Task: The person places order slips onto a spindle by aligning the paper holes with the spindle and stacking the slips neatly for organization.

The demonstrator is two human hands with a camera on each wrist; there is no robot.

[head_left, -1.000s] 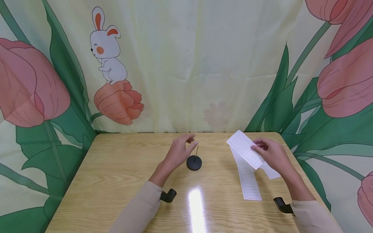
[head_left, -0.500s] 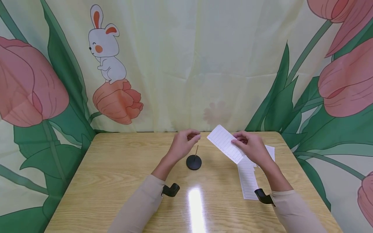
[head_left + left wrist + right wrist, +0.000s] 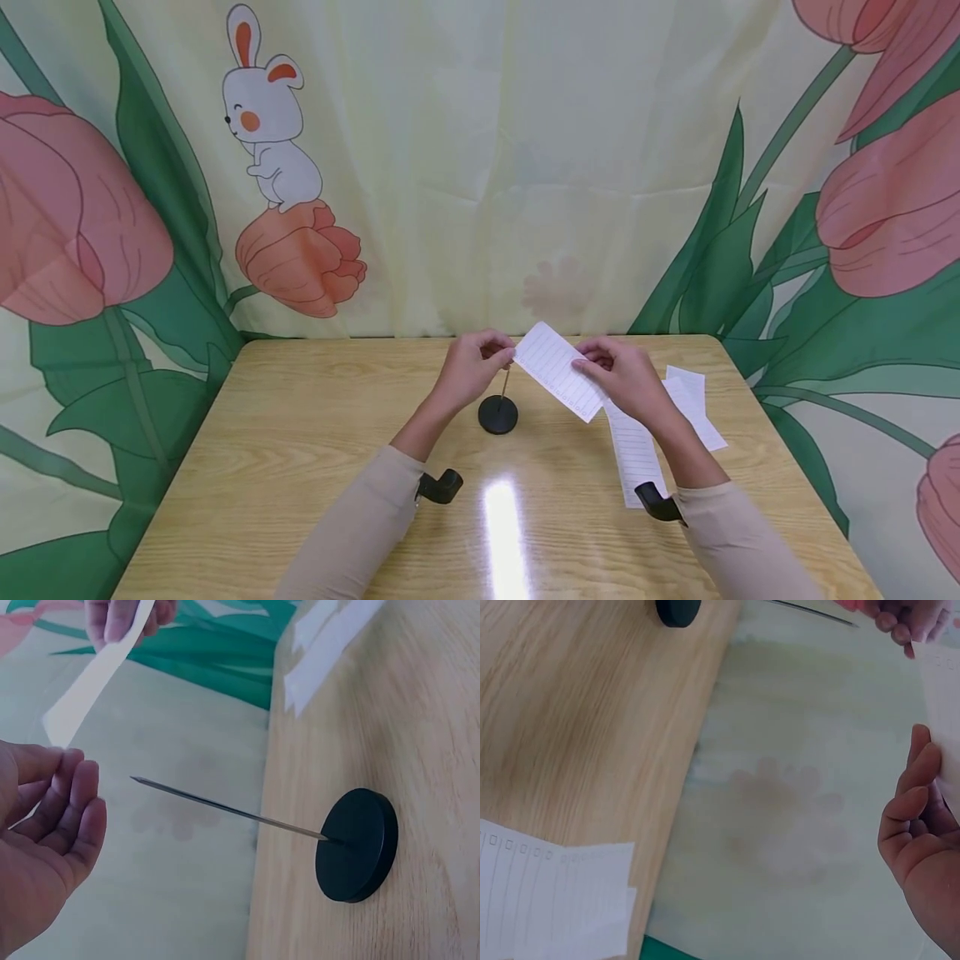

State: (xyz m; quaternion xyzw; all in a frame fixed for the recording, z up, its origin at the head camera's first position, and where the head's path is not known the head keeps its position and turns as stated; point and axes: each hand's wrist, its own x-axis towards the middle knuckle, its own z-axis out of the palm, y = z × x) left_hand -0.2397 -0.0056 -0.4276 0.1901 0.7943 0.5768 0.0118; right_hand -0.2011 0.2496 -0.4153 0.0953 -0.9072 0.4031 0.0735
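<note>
The main change is in the paper slip (image 3: pixel 558 371). One second ago it was farther to the right, above the other papers, and only one hand had it. Now it is brought across to the middle, and its left corner has come to the left hand (image 3: pixel 468 367). This hand stayed near the spike during that time, with nothing in its fingers; at present its thumb and finger are together on the corner and seem to pinch it. The right hand (image 3: pixel 618 379) remains clamped on the slip along the opposite side, thumb in front and the fingers bent behind.

So the slip is held in the air between both hands, tilted, with its printed lines turned to the person (small boxes run along one edge). It is just beside the upper part of the spike (image 3: pixel 225 806), but apart from it. The spike stands upright in a black base (image 3: pixel 498 415) on the wooden table (image 3: pixel 300 417), and the left wrist view shows its point free, without any paper on it.

For the work in hand, I judge this to mean that the slip has passed from a one-hand carry to a two-hand hold, where its angle can be controlled better. On the right part of the table, a long paper (image 3: pixel 633 454) and some further papers (image 3: pixel 693 408) are lying, touched by neither hand.
</note>
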